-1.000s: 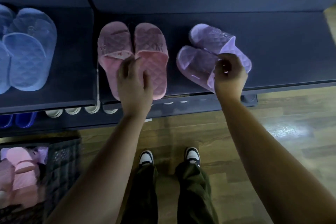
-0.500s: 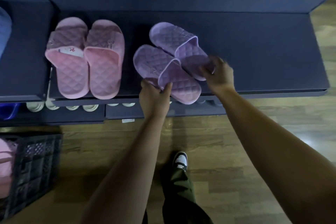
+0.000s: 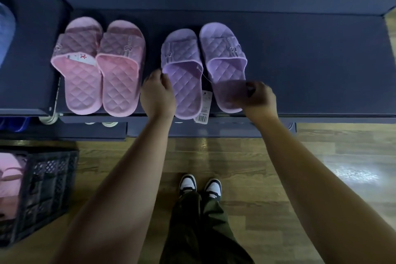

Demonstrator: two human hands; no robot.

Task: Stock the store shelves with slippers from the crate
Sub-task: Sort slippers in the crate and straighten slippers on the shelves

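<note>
Navy shelf (image 3: 321,70) runs wide across the top of the view. Low at the left edge sits the black crate (image 3: 49,188) on the wood floor, cut off by the frame, with pink slippers (image 3: 8,178) showing inside. How many, I can't say. On the shelf the pink pair (image 3: 100,66) stands squared, toes to the back. Just beside it is the lilac pair (image 3: 184,75), side by side and parallel.

This looks like the squaring-up step. The left hand (image 3: 157,94) curls round the outer edge of one lilac slipper. The right hand (image 3: 260,96) has its fingers curled at the heel of the other, though blur smears that grip. A price tag (image 3: 203,107) hangs between the two slippers, over the shelf lip.

Next move, I'd judge — let go, turn left to the crate, lift another pair and set it to the right of the lilac one. The fingertips of both hands are hidden, the lower shelf is mostly shadow, and a blue slipper (image 3: 6,28) is clipped at far left.
</note>
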